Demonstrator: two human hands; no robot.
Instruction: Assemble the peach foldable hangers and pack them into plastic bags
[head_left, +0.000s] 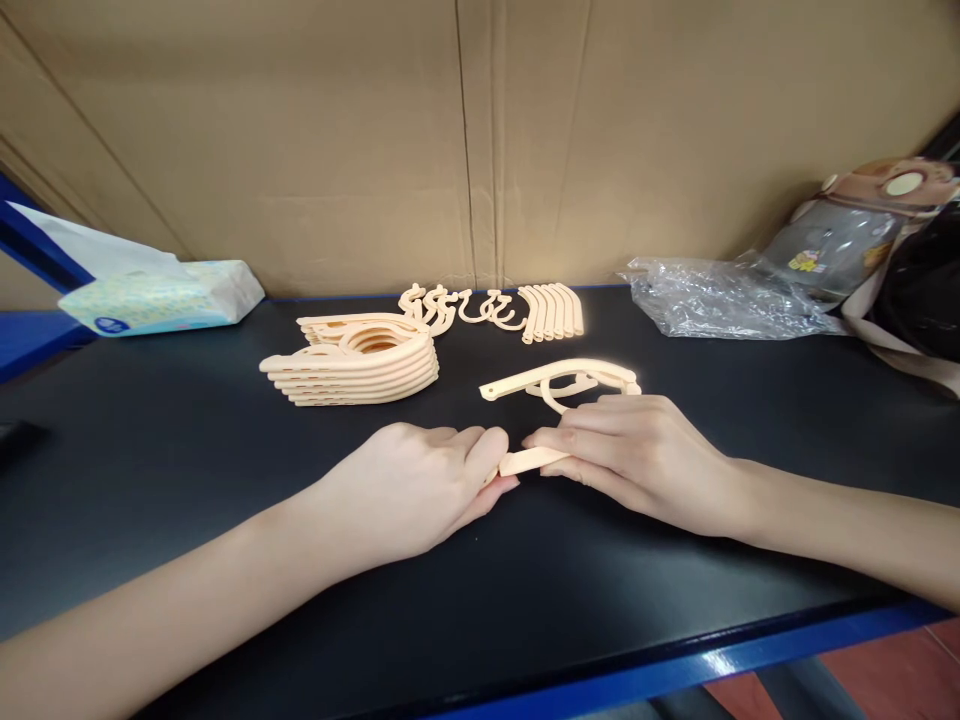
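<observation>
A cream plastic folding hanger (531, 460) is between my hands, just above the black tabletop. My right hand (645, 450) grips it from the right, fingers wrapped over its near arm. The hanger's far arm and a curved inner piece show beyond those fingers. My left hand (439, 480) is closed with thumb and fingers pinching the near arm's left end, which they mostly cover. Behind my left hand lies a stack of similar cream hanger bodies (356, 375). Farther back are several loose cream hooks (474, 306) and a row of curved cream arms (551, 312).
A tissue pack (169, 297) stands at the back left. Crumpled clear plastic (727, 298) lies at the back right, by a clear bottle with a brown lid (847, 225) and a dark bag (922, 290). A cardboard wall (337, 150) closes off the back; a blue edge (712, 662) runs along the front.
</observation>
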